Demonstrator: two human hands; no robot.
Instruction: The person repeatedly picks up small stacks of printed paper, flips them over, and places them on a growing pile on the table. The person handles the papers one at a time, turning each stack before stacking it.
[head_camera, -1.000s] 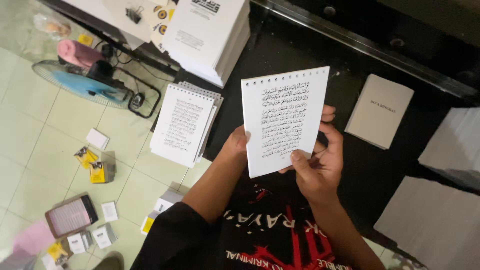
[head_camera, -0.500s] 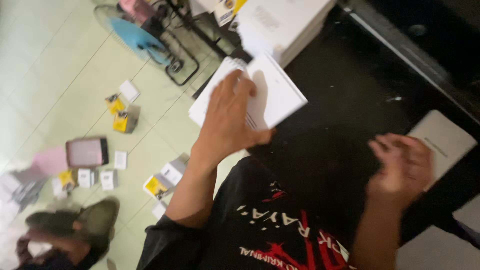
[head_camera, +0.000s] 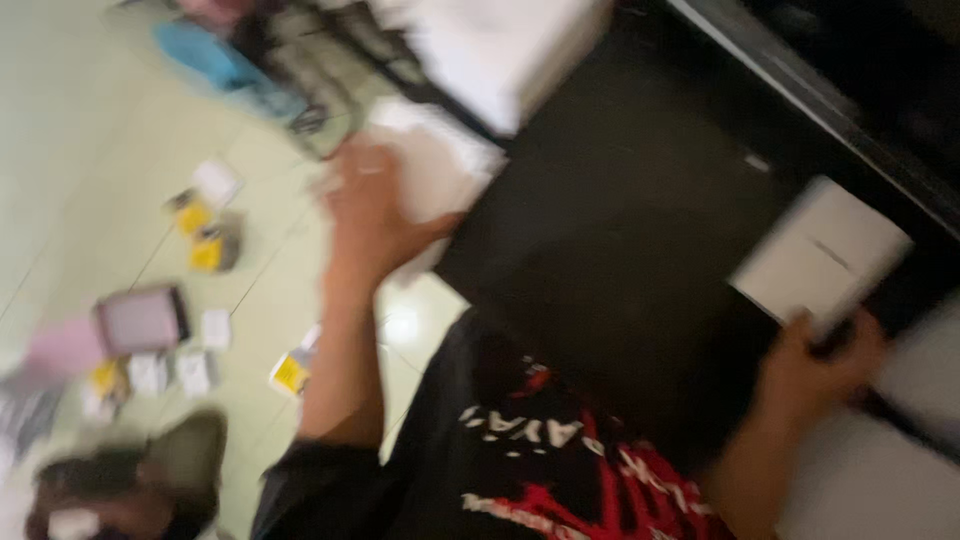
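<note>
Left hand (head_camera: 375, 215) lay flat, fingers spread, on white paper stack (head_camera: 440, 170) at dark table (head_camera: 610, 250) edge. Right hand (head_camera: 820, 365) gripped pale booklet (head_camera: 820, 255) by corner. Frame blurred.

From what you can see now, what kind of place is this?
Probably a home or small workshop where paper booklets are put together: a black table, white paper stacks, and small packets scattered on a pale tiled floor.

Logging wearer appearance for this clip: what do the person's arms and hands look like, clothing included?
Both forearms are bare. The left hand and right hand wear no gloves. A black short-sleeved shirt with red and white printing covers the upper arms and chest. Motion blur hides any rings or watch.
</note>
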